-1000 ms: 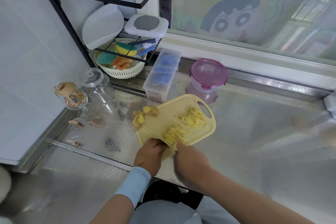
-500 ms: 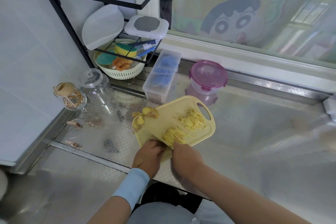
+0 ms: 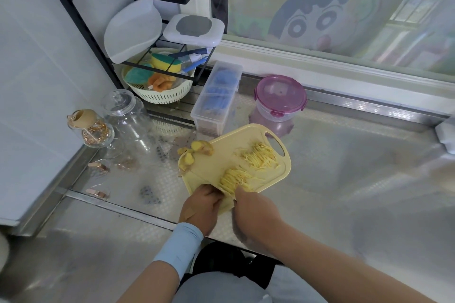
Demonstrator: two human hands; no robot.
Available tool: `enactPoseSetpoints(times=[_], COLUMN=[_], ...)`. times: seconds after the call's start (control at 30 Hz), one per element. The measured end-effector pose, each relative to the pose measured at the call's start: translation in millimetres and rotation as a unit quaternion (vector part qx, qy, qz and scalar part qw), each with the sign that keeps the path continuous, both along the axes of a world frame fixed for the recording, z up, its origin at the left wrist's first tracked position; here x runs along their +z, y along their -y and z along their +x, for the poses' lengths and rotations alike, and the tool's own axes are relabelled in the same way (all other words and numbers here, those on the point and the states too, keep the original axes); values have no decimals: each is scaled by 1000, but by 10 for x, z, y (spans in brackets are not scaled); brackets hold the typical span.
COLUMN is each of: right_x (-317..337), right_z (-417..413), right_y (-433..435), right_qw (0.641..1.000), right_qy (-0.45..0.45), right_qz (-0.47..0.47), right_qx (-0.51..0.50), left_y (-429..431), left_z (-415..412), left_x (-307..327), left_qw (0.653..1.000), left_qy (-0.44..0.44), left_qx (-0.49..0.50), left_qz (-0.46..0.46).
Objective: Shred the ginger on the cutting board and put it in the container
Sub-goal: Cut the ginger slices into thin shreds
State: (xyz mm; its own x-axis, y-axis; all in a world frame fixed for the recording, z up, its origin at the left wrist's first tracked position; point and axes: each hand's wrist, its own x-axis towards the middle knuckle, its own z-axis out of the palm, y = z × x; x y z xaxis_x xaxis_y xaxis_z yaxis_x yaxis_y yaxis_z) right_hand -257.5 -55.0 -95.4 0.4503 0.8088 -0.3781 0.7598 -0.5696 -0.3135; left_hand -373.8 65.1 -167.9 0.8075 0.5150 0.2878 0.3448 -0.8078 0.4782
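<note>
Steel counter [image 3: 344,179]: shredded ginger [image 3: 234,178] between hands [image 3: 200,206] [image 3: 254,211]

**One head-worn, wide-angle view, aimed forward and down**

You are looking steeply down past your own forearms onto the embossed steel tabletop [image 3: 344,167]. Your left hand [image 3: 200,206] and right hand [image 3: 253,209] sit close to the lens, low in the middle, at the near edge of the pale yellow plastic cutting board [image 3: 226,152]. Farther off, the frosted window with a cartoon face [image 3: 312,15] spans the top right, and the black metal wire rack [image 3: 85,23] fills the upper left.
</note>
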Motion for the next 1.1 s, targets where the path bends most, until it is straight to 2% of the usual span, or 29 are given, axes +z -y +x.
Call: enactPoseSetpoints(times=[0.37,0.9,1.1], right_x=[-79,44,-10], right_z=[6,-31,-22], right_y=[26,189,96], right_qw=[999,1000,998], right_qy=[-2,16,4], right_qz=[-41,-14,-63], right_qx=[-8,10,-3], left_y=[-9,33,21], left_z=[2,10,15], left_x=[-25,10,21], left_qw=[1000,1000,1000], left_qy=[16,15,11], left_qx=[1,17,7], left_qz=[-20,9,-22])
